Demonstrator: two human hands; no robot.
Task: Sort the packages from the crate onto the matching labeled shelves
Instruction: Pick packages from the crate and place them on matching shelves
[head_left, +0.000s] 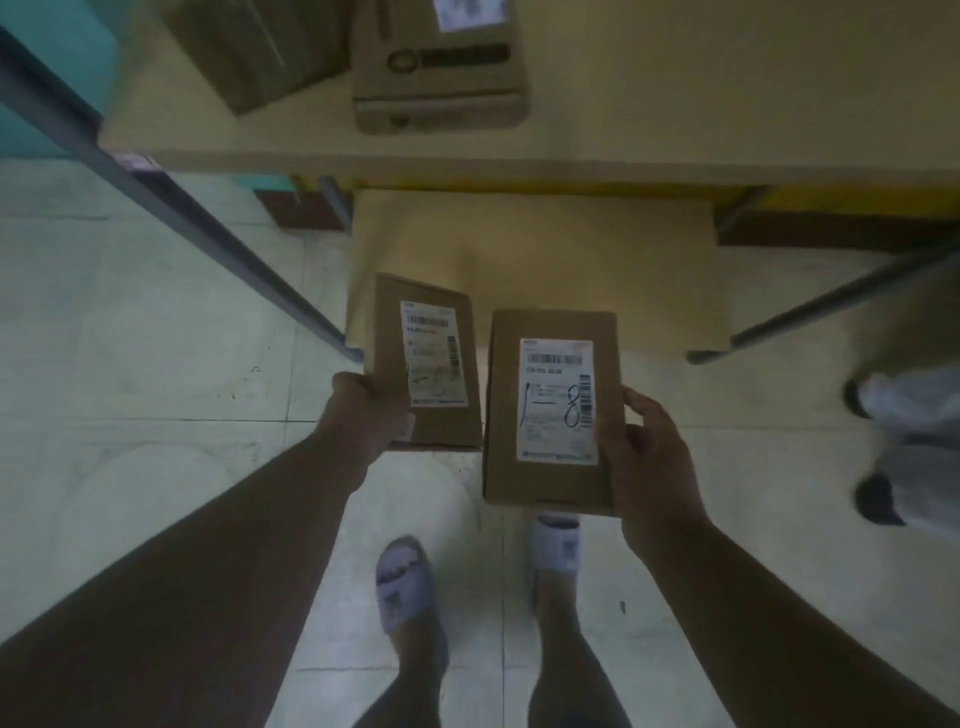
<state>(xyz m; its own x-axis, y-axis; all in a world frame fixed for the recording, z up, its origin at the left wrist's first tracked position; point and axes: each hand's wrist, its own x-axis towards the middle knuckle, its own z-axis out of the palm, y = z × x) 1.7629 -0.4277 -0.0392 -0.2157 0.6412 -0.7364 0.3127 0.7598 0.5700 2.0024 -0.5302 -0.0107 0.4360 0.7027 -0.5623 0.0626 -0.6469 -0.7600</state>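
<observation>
Two boxes in hand, labels up.
Left hand (371, 410) grips the smaller box (426, 364) at its near-left corner; right hand (641, 447) clasps the larger box (550, 410), marked "1-8", along its right edge. Likely light, stiff cardboard; best held by the edges. Beyond: shelf (675, 130) with parcels (441, 67). No crate visible.

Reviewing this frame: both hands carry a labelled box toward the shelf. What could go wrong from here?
1. The left hand grips the left box only at a lower corner, and the box is tilted; it may slip.
2. The left box's handwritten mark is blurred, unlike the "1-8" on the right box held by the right hand, so it may be misread and misshelved.
3. With both hands full, another person's feet stand close on the right; a bump is possible.
</observation>
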